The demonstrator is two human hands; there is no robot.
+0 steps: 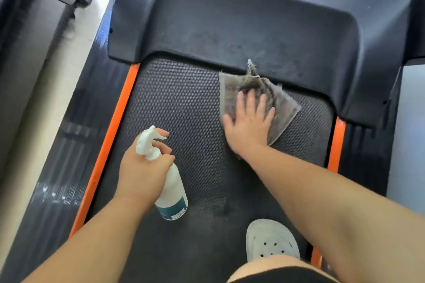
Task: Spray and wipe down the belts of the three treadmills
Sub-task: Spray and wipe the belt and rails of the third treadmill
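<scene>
Knee (pixel 264 267) over belt (pixel 184 99), cloth (pixel 286 108) at hood (pixel 230 30) edge

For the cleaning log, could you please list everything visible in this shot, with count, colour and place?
treadmill belt: one, dark grey, centre of the frame
motor cover: one, black, across the belt's far end
side strips: two, orange, along the belt's left and right edges
cloth: one, grey, flat on the belt by the motor cover, right of centre
spray bottle: one, white with a teal label, above the belt, left of centre
shoe: one, pale grey with holes, on the belt at the bottom
left hand: one, grips the spray bottle's neck
right hand: one, fingers spread, presses flat on the cloth
</scene>
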